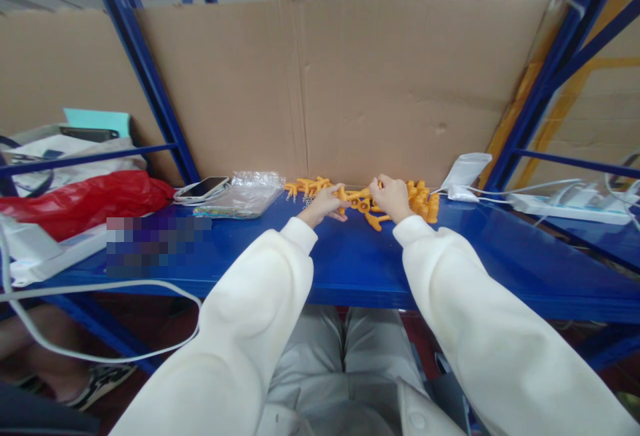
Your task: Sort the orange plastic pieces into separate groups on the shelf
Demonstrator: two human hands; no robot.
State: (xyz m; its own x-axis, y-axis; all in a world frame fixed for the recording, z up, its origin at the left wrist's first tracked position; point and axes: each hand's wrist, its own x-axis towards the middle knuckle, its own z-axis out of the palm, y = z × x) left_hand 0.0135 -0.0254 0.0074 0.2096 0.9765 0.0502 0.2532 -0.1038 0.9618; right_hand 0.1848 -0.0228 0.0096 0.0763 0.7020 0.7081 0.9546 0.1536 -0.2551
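Note:
My left hand point(327, 204) is closed with the fingertips pinching a small orange plastic piece point(342, 196). Just to its right my right hand point(393, 197) is curled, thumb against the fingers; whatever it may hold is hidden. Between the hands lie loose orange plastic parts point(364, 205), some with round openings, and a longer branched orange part point(375, 223) rests in front of them. Beyond my left hand are several orange figure-like pieces point(313, 186) with small metal chains point(307, 201). Stubby orange parts point(424, 203) stand bunched beside my right hand.
A blue shelf top point(360, 269) is backed by a cardboard sheet point(360, 89). Leftward lie clear plastic bags point(245, 196), a phone point(205, 187) and a red bag point(95, 203). To the right are a white pouch point(465, 176) and a power strip point(570, 208) with cables.

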